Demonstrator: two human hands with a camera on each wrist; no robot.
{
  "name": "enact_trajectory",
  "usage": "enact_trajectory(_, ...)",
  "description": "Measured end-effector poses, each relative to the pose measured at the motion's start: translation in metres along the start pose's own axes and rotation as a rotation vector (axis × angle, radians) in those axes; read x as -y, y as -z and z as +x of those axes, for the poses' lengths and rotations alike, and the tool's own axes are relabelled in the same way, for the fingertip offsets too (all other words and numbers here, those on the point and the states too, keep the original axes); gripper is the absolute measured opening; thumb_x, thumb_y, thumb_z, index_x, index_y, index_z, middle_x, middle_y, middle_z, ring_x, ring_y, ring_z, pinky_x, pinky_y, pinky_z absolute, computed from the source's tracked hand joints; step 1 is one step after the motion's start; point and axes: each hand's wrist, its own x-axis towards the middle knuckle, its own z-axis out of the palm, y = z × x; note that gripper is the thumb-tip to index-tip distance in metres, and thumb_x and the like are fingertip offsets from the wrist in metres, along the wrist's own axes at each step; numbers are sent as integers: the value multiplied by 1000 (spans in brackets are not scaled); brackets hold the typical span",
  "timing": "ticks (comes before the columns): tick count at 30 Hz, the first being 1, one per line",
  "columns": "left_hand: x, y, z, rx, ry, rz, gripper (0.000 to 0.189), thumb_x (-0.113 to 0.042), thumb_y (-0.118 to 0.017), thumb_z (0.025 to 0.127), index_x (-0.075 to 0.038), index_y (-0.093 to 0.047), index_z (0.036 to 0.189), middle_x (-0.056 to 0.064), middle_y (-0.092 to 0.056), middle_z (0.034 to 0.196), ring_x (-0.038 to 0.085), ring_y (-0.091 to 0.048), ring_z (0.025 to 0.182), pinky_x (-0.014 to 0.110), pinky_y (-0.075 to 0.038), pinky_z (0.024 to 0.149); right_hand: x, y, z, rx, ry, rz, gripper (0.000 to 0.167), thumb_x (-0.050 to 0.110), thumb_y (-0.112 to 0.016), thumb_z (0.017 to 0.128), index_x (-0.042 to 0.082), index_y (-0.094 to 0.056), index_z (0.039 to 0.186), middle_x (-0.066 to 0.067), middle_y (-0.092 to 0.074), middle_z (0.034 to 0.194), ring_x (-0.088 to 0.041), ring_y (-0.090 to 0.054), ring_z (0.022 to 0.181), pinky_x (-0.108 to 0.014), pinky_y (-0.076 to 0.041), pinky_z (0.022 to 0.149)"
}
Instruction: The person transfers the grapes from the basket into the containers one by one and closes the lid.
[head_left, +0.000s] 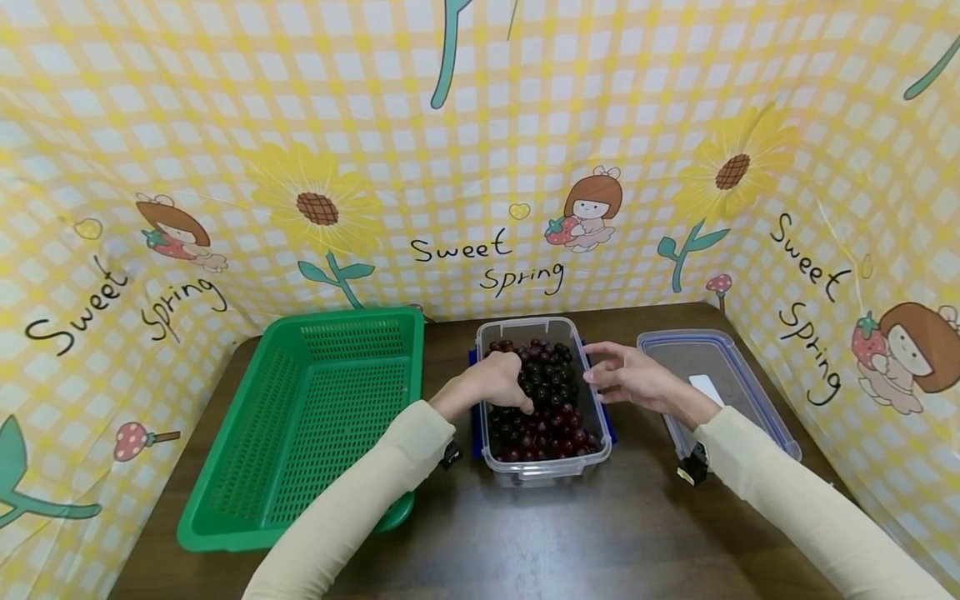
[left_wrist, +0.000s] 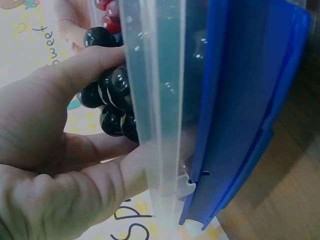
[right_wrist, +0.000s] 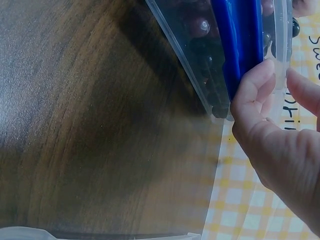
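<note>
grapes (head_left: 551, 377), round, glossy, clear plastic box (head_left: 557, 481)

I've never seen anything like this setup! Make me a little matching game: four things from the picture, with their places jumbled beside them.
1. Green basket
2. Clear lid
3. Left hand
4. Right hand

A. Reaching in at the black grapes inside the clear box
B. Fingers by the outer right wall of the box
C. Standing on the table, left of the box
D. Lying on the table, right of the box

Pairs: 1-C, 2-D, 3-A, 4-B
</note>
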Motion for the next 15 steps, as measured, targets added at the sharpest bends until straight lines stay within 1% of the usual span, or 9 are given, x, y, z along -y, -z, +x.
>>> enact_trajectory(3, 2, -1, 1, -7, -8, 6, 50, -31, -83, 92, -16, -45, 63, -6, -33, 55, 11, -33, 51, 27, -36, 54, 0, 0, 0, -5, -1, -3, 67, 9, -64, 104, 8, -33, 163, -4, -70, 109, -12, -69, 92, -31, -62, 82)
enact_trajectory(5, 3, -1, 2, -25, -15, -1, 49, -29, -84, 91, -16, -46, 63, -6, -35, 55, 11, -35, 51, 27, -38, 54, 0, 0, 0, -2, 3, -3, 67, 9, -64, 104, 8, -32, 163, -4, -70, 109, -12, -69, 92, -31, -63, 82)
enact_trajectory(8, 4, -1, 2, -69, -26, -12, 54, -25, -84, 91, -17, -42, 59, -7, -30, 53, 10, -31, 48, 26, -36, 52, 0, 0, 1, -1, 1, -1, 67, 9, -64, 104, 8, -32, 163, -4, -70, 109, -12, -69, 92, -32, -63, 82)
enact_trajectory(11, 5, 0, 1, -123, -38, -5, 57, -22, -84, 91, -17, -36, 59, -6, -24, 57, 10, -25, 52, 27, -33, 54, 0, 0, 0, 0, -4, 4, 67, 9, -64, 104, 8, -32, 163, -4, -70, 108, -12, -69, 92, -31, -63, 82)
enact_trajectory(12, 5, 0, 0, -142, -42, 0, 51, -21, -83, 92, -14, -43, 61, -5, -33, 58, 10, -31, 53, 26, -37, 56, 0, 1, 0, 1, -4, 6, 68, 9, -65, 104, 8, -32, 164, -4, -70, 108, -12, -69, 92, -31, -63, 82)
enact_trajectory(13, 5, 1, 0, -161, -47, 4, 46, -19, -82, 92, -14, -46, 64, -5, -37, 62, 10, -33, 55, 27, -38, 58, 0, 1, 0, 1, -4, 7, 68, 9, -65, 104, 7, -31, 164, -4, -70, 108, -12, -69, 92, -31, -63, 82)
enact_trajectory(14, 5, 1, 0, -172, -52, 10, 44, -18, -82, 92, -13, -47, 66, -4, -37, 64, 10, -34, 58, 28, -38, 60, 0, 1, 0, 1, -3, 7, 68, 10, -65, 104, 7, -31, 164, -3, -70, 108, -12, -69, 92, -31, -63, 82)
enact_trajectory(15, 5, 2, -1, -186, -57, 13, 38, -17, -82, 92, -12, -51, 70, -4, -43, 69, 10, -37, 61, 28, -41, 63, 0, 1, 0, 3, -2, 9, 69, 10, -65, 104, 7, -31, 164, -3, -70, 108, -12, -69, 91, -31, -63, 82)
